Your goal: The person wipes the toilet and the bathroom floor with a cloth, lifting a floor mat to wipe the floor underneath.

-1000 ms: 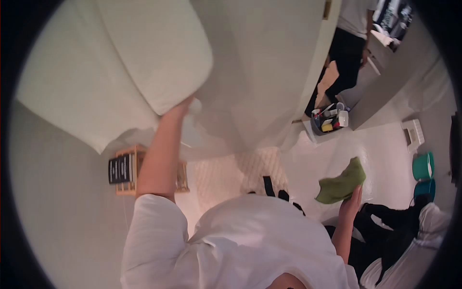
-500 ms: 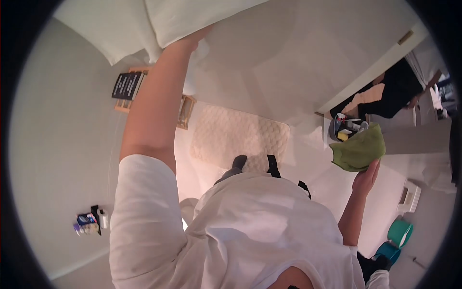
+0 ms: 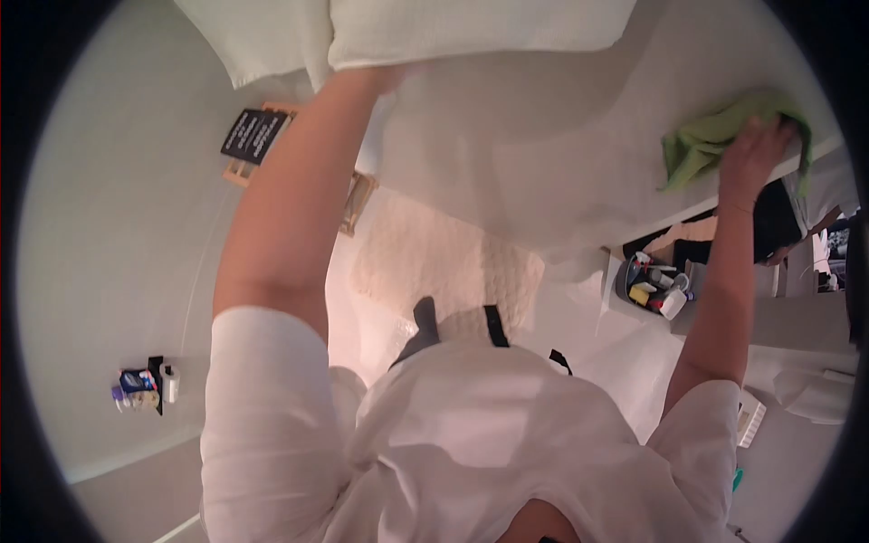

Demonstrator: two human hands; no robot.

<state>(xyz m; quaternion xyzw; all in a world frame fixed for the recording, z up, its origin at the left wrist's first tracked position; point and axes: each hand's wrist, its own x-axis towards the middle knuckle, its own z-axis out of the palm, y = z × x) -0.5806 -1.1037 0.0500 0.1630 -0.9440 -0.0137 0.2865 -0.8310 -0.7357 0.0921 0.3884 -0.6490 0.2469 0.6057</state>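
My right hand (image 3: pixel 756 154) is up at the right, pressing a crumpled green cloth (image 3: pixel 701 140) against a large pale panel (image 3: pixel 534 127), close to the panel's edge. The fingers look bent over the cloth and are slightly blurred. Raised at the upper left, my left hand (image 3: pixel 391 80) is mostly hidden behind a white hanging fabric (image 3: pixel 480 32), so its fingers do not show.
A dark caddy of bottles and a yellow sponge (image 3: pixel 641 294) stands below my right arm. A black book (image 3: pixel 251 136) lies on a wooden rack at the left. Toiletries (image 3: pixel 140 387) sit on the left wall. A cream mat (image 3: pixel 444 253) covers the floor.
My right hand has moved up with the green cloth, from near the caddy onto the pale panel. My left arm stays raised, while the view has shifted a little.
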